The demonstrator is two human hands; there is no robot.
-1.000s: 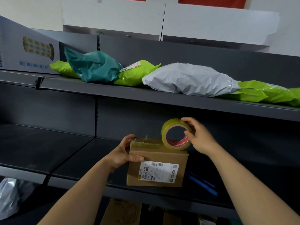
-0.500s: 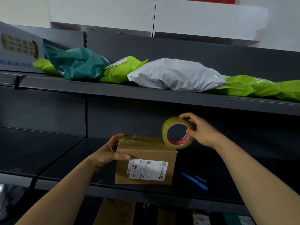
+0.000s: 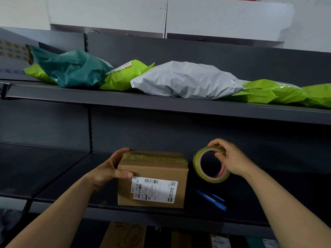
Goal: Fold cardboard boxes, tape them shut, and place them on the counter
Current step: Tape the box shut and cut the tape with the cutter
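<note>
— Label?
— The shipping label (image 3: 155,189), just right of the thumb of the left hand (image 3: 109,169), reads "J030"; the rest is too small. That hand grips the taped cardboard box (image 3: 152,169) at its left edge, on the shelf (image 3: 71,176).
— Room?
— The right hand (image 3: 231,158) pinches the tape roll (image 3: 197,162), held clear of the box's right edge.

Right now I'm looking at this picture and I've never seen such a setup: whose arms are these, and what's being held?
No machine: a person wears a head camera looking forward and down, so both bare arms are theirs. The left hand grips the left end of a taped cardboard box with a shipping label, standing on a dark metal shelf. The right hand holds a roll of packing tape just right of the box. A blue tool lies on the shelf near the roll. Above, the upper shelf holds a grey mailer bag and a teal mailer bag.
</note>
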